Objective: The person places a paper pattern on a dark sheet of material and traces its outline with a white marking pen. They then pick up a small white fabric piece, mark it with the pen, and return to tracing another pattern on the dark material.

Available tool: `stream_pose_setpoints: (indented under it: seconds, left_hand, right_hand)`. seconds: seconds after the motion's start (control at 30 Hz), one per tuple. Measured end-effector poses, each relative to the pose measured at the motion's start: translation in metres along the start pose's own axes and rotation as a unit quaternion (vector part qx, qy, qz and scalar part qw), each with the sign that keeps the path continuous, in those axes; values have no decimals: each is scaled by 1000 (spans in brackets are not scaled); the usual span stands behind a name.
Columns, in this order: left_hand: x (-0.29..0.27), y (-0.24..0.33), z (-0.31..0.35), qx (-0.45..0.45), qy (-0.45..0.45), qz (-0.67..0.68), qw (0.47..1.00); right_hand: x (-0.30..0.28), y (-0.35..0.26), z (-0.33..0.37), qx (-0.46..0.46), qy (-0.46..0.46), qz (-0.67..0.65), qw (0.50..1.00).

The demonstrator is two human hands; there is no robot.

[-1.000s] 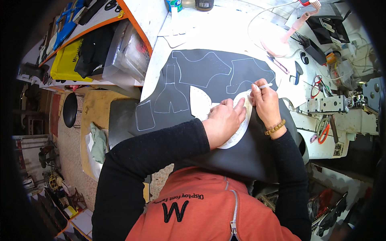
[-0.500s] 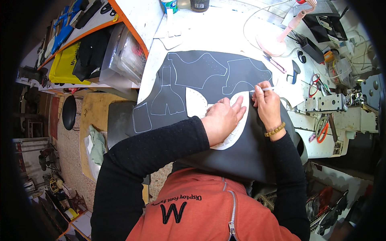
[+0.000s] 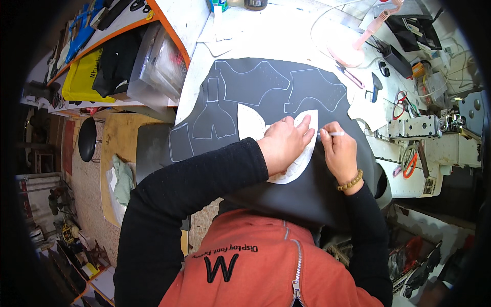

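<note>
The right hand [image 3: 340,151] has slid nearer, pinching a white pen [image 3: 336,134] — left hand [image 3: 283,146] spread on the white template [image 3: 302,161]; press firmly, pen hugging its right edge.

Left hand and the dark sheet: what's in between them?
A white template lies between the left hand and the dark sheet, as the head view shows.

White table [image 3: 266,38], dark sheet [image 3: 275,106] spread across, pink-based stand [image 3: 367,37], slim cutter [image 3: 351,78], dark jar [image 3: 255,4]

Left hand [image 3: 286,146] palm-down, right hand [image 3: 341,152] in a pinch, left arm [image 3: 158,202] bent inward
</note>
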State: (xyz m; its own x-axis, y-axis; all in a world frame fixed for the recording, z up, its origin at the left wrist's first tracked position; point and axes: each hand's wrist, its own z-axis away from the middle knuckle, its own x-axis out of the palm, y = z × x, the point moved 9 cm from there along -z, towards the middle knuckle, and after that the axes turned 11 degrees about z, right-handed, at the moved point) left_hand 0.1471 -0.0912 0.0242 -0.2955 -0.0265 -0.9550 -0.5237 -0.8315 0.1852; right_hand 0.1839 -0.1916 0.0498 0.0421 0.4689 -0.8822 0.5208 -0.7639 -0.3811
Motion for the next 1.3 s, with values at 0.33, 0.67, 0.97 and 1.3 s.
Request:
stream_pose_setpoints:
  seconds: [0.33, 0.67, 0.97, 1.3]
  left_hand:
    - [-2, -13, 6, 53, 19, 115, 992]
    - [5, -21, 20, 129, 81, 112, 982]
    - [7, -23, 36, 205, 198, 81, 955]
    - [6, -27, 40, 211, 282, 78, 933]
  right_hand:
    - [-3, -36, 50, -28, -24, -26, 999]
    - [3, -67, 70, -101, -32, -41, 994]
    - [22, -98, 69, -145, -82, -106, 980]
    - [42, -138, 47, -217, -77, -171, 958]
